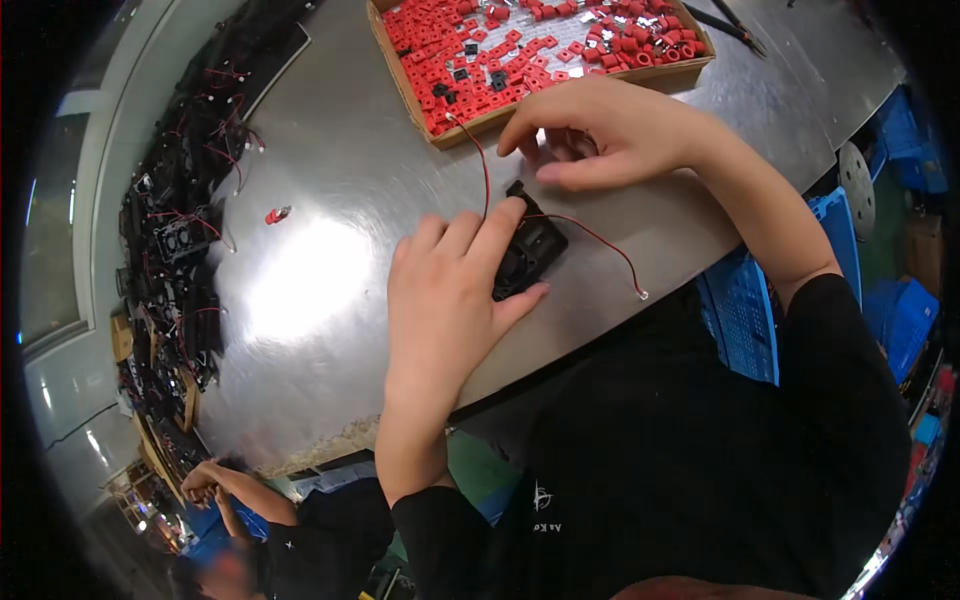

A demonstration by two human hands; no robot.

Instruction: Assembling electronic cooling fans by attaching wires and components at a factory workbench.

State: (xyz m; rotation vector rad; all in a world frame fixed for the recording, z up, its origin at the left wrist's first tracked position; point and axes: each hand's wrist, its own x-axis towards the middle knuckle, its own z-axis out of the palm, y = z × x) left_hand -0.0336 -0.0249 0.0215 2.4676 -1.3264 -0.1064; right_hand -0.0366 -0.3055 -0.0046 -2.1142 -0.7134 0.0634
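Observation:
My left hand [445, 285] lies over a black plastic housing [541, 243] on the metal table, fingers across its top and thumb along its near edge. Part of the housing is hidden beneath the hand. Thin red-and-black wires with small white plugs run from it; one wire [487, 175] reaches toward the box, another [612, 248] bends to the right. Above and to the right, my right hand [620, 135] hovers beside the box's near edge. Its fingers are loosely bent, thumb and index finger apart, and nothing shows between them.
A shallow cardboard box [420, 118] holds many small red parts and a few black ones. Pliers-like tools [730, 28] lie at the far right. A small red part [277, 215] sits on the left of the table, near piled black wired housings [180, 240]. Another person's hands [205, 482] show lower left.

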